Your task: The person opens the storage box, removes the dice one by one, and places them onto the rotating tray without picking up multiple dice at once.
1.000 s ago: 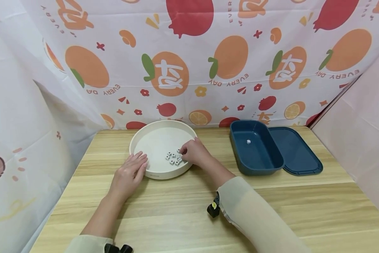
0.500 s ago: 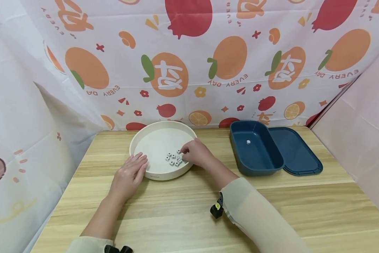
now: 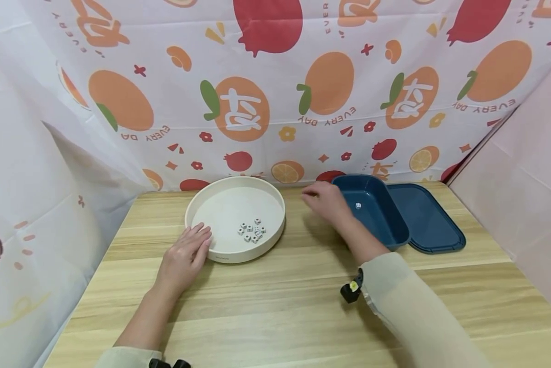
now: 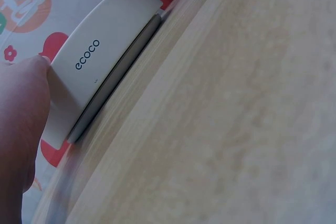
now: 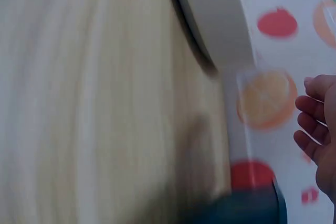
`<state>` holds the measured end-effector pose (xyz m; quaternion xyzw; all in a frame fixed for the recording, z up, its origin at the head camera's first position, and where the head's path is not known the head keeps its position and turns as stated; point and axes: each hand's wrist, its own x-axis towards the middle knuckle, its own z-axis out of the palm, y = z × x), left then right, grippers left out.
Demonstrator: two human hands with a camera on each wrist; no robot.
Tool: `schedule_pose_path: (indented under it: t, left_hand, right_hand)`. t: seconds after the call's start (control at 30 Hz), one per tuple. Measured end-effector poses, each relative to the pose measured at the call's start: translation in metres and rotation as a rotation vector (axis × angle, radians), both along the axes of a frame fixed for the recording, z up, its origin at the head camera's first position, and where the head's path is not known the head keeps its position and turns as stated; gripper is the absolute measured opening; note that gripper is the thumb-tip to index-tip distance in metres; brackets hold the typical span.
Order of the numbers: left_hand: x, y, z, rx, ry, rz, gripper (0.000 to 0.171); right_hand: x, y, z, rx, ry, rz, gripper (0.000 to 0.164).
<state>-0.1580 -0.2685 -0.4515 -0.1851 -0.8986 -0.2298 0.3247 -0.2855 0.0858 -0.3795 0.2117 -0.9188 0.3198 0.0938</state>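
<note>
Several small white dice (image 3: 250, 228) lie in a loose cluster on the floor of the round cream tray (image 3: 229, 214), towards its right side. My left hand (image 3: 183, 255) rests with its fingers over the tray's near-left rim; the left wrist view shows the hand (image 4: 23, 114) beside the wall marked "ecoco". My right hand (image 3: 327, 203) is above the table between the tray and the dark blue box (image 3: 372, 220). Its fingers (image 5: 315, 121) are loosely curled in the right wrist view, with no die showing among them. One die (image 3: 358, 206) sits inside the box.
A dark blue lid (image 3: 425, 217) lies flat on the wooden table (image 3: 266, 312), just right of the box. Behind the table's far edge hangs a fruit-print cloth (image 3: 284, 92), and white cloth (image 3: 27, 204) hangs at the left.
My right hand has left the dice at the tray's right side and moved right towards the box. A die now shows where its fingertips were. My left hand stays on the rim.
</note>
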Motion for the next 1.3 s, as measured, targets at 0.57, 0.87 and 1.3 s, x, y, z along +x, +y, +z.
schedule_pose_path:
  t: [0.57, 0.87, 1.3]
  left_hand:
    - [-0.001, -0.002, -0.002, 0.013, 0.026, -0.015, 0.025]
    - [-0.003, -0.002, -0.001, 0.007, 0.020, -0.013, 0.025]
    - [-0.002, -0.002, 0.000, 0.007, 0.019, -0.015, 0.025]
  right_hand:
    - [-0.029, 0.132, -0.032, 0.180, -0.412, -0.268, 0.043]
    - [-0.033, 0.129, -0.041, 0.256, -0.447, -0.218, 0.046]
    - [-0.030, 0.125, -0.037, 0.199, -0.347, -0.200, 0.012]
